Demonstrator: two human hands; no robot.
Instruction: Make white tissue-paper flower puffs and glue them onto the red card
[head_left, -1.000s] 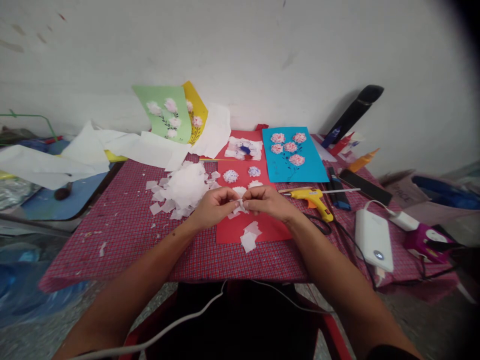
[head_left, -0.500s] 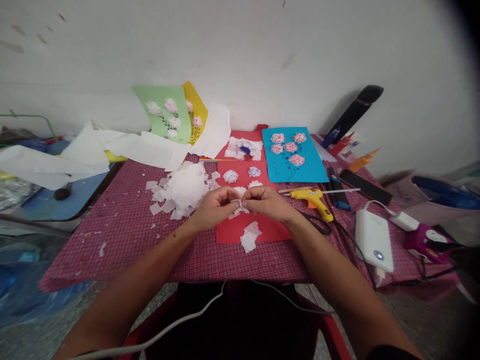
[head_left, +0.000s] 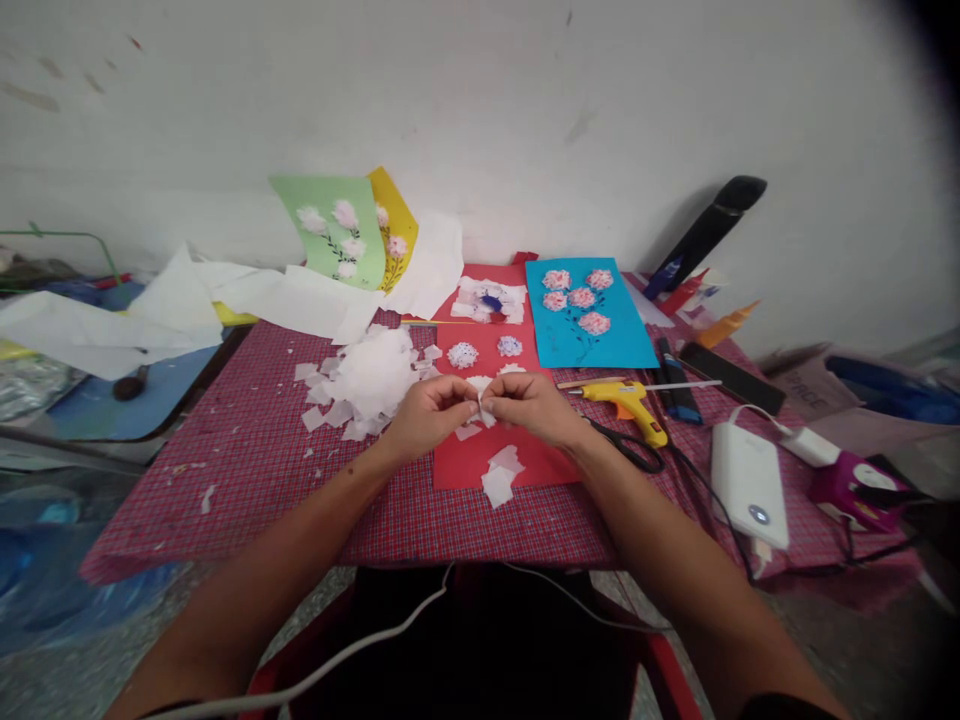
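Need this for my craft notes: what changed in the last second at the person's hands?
The left hand and right hand kept pinching the small white tissue piece, now gathered tighter, with the small loop from half a second earlier gone. Neither hand let go. The tissue pile, red card and glue gun stayed put; the whole view only shifted slightly.

A small white tissue, crumpled and gathered into soft folds, stands pinched between the left hand and right hand (most of it hidden by the fingers), just above a red card. Loose white squares lie on the card below it.
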